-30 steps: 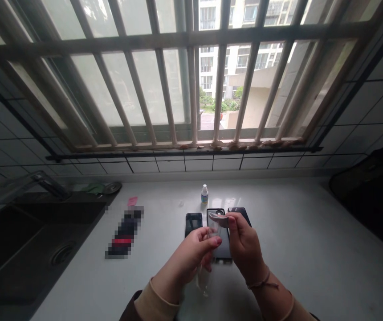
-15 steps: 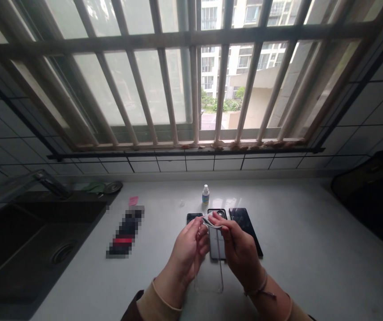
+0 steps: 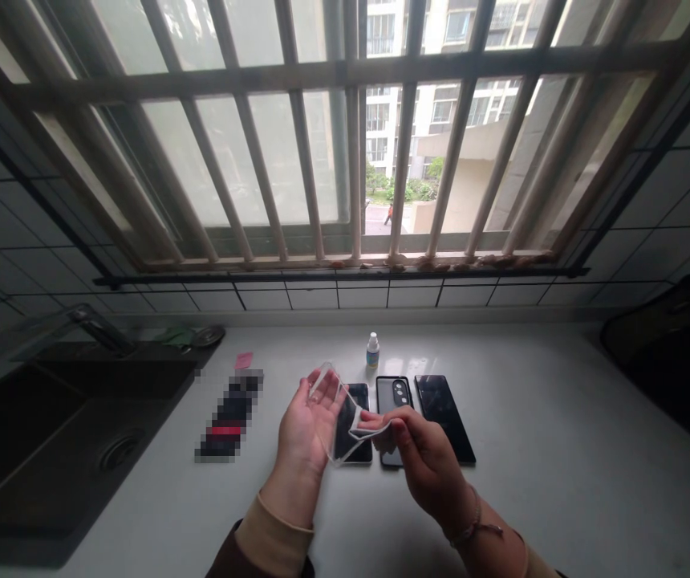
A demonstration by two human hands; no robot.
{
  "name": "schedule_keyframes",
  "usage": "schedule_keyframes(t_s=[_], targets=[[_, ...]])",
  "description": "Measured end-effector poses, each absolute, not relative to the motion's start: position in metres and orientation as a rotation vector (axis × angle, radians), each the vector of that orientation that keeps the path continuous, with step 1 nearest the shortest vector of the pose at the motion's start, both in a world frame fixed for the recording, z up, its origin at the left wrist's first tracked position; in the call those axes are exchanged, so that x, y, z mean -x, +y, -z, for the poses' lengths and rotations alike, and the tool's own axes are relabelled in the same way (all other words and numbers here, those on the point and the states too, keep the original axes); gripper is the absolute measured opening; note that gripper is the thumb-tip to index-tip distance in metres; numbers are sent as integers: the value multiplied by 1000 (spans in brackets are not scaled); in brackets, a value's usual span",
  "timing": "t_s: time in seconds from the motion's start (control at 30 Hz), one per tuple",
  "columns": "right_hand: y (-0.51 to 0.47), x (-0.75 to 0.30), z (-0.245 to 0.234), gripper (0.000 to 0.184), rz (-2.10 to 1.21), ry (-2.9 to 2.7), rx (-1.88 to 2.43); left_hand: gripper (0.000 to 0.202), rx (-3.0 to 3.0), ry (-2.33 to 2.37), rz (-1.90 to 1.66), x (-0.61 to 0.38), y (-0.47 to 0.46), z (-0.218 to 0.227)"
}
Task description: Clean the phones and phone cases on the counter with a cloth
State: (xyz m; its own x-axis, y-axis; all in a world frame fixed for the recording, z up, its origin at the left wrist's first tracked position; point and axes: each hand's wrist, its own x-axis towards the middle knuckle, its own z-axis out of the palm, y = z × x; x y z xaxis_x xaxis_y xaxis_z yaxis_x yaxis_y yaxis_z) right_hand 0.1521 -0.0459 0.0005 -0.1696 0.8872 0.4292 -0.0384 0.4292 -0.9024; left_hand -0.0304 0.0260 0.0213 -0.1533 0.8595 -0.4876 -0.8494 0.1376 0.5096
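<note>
Daylight through the barred window (image 3: 278, 160) beyond the left hand (image 3: 306, 429) and right hand (image 3: 432, 453) is nearly blown out, leaving both dim. Leftward, the sink (image 3: 44, 457) falls into shadow past a pixelated patch (image 3: 229, 417); glare streaks the counter (image 3: 531, 401) beyond them.

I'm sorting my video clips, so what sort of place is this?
Likely a kitchen: there's a dark sink on the left, a pale counter beside it, and a tiled wall behind.

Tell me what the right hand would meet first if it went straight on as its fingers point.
The right hand would likely meet the clear phone case at the left hand first, its pale cloth leading; depth is unclear, so whether they touch can't be judged.
</note>
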Motion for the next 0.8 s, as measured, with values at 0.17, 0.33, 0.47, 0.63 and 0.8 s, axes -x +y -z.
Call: schedule_keyframes(t_s=[0.17, 0.33, 0.47, 0.63, 0.8], targets=[[-45, -146, 3, 39, -1029, -1429, 943, 38, -32, 793, -1428, 26, 17, -31], [-36, -142, 18, 50, -1063, -1150, 1099, 55, -149, 732, -1410, 16, 5, -35], [-28, -142, 25, 51, -1189, -884, 1115, 40, -247, 728, -1631, 17, 6, -29], [-29, -138, 23, 47, -1282, -833, 1052, 45, -408, 690, -1757, 15, 4, -19], [-32, -137, 24, 50, -1319, -839, 1039, 45, -577, 757, -1870, 15, 0, -17]])
